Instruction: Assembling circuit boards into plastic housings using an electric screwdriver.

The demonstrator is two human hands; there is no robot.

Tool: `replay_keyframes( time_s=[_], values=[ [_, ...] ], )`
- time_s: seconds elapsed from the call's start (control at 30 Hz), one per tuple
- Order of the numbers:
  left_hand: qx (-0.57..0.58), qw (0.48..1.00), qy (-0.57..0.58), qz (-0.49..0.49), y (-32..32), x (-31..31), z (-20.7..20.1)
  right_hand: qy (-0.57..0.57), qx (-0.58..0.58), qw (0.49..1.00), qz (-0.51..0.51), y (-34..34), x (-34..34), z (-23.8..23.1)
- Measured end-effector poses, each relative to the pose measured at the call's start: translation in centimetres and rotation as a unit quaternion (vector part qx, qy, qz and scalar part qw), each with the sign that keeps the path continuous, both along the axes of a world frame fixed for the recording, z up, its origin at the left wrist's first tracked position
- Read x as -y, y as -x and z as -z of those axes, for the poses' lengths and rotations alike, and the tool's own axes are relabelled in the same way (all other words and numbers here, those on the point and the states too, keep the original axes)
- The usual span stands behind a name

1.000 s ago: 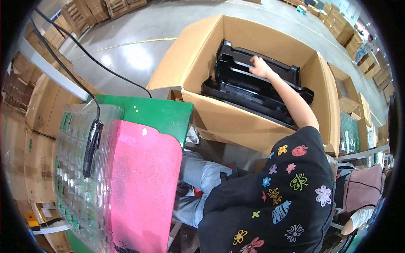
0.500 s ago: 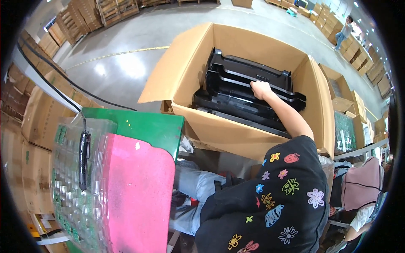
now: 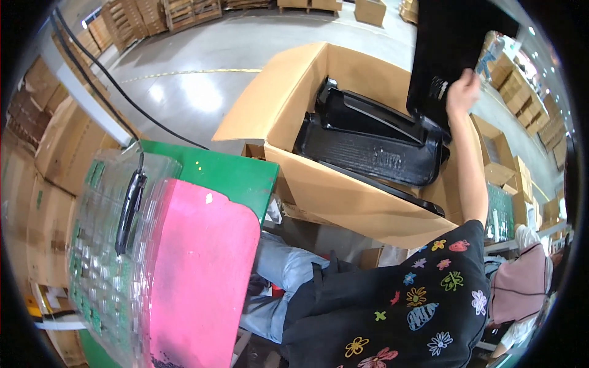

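Observation:
My right hand (image 3: 464, 95), blurred by motion, grips a large black plastic panel (image 3: 438, 52) near its edge. The panel stands raised on end above the right side of an open cardboard box (image 3: 362, 211); its lower corner still overlaps the box. More black moulded panels (image 3: 380, 153) lie in the box, one tilted across another, with raised rims. A narrow black edge of another piece (image 3: 386, 187) shows along the near wall. My right arm reaches over the box from a black flowered sleeve. My left hand is out of sight.
A green bench (image 3: 233, 175) with a pink mat (image 3: 202, 264) stands at left. On it are stacked clear trays (image 3: 101, 257) holding green boards. A black corded tool (image 3: 131, 211) hangs over them. Cartons (image 3: 497, 144) and a co-worker's pink garment (image 3: 518, 282) are at right.
My right hand has lifted a black panel up and to the right, from inside the box to above its right side. The panels beneath are now exposed. The view has shifted slightly.

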State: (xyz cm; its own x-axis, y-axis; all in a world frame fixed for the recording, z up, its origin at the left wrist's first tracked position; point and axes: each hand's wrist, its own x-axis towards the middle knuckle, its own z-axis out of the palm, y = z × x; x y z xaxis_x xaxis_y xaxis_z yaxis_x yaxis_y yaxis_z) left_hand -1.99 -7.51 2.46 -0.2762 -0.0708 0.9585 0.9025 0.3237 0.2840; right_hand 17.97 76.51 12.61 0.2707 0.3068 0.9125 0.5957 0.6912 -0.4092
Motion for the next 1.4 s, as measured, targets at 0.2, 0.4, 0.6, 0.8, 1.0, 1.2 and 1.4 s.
replay_keyframes(
  time_s=[0.2, 0.4, 0.6, 0.8, 1.0, 1.2, 1.4],
  values=[
    [0.020, 0.997, 0.007, -0.080, -0.4, -3.5, -1.0, 0.007, -0.238, 0.931, -0.277, 0.4, 0.1, -10.7],
    [0.185, 0.961, 0.193, -0.064, -2.4, -8.6, -1.3, 0.326, -0.087, 0.688, -0.643, 4.1, 12.7, -8.6],
    [0.399, 0.871, 0.277, 0.070, 1.1, -12.7, -3.2, 0.591, 0.080, 0.419, -0.685, 10.7, 30.0, 0.1],
    [0.494, 0.804, 0.329, 0.031, 0.6, -8.6, -1.2, 0.715, 0.313, 0.146, -0.608, 14.6, 39.4, 6.5],
    [0.476, 0.827, 0.290, -0.067, 1.2, -6.0, -0.5, 0.409, 0.620, 0.039, -0.668, 22.1, 45.3, 2.3],
    [0.429, 0.835, 0.306, -0.154, 1.2, -5.9, -0.4, -0.067, 0.457, 0.483, -0.744, 41.4, 54.1, 1.8],
    [0.412, 0.838, 0.306, -0.186, 1.6, -5.9, -0.4, -0.059, 0.583, 0.551, -0.593, 57.4, 57.6, 5.4]
  ],
)
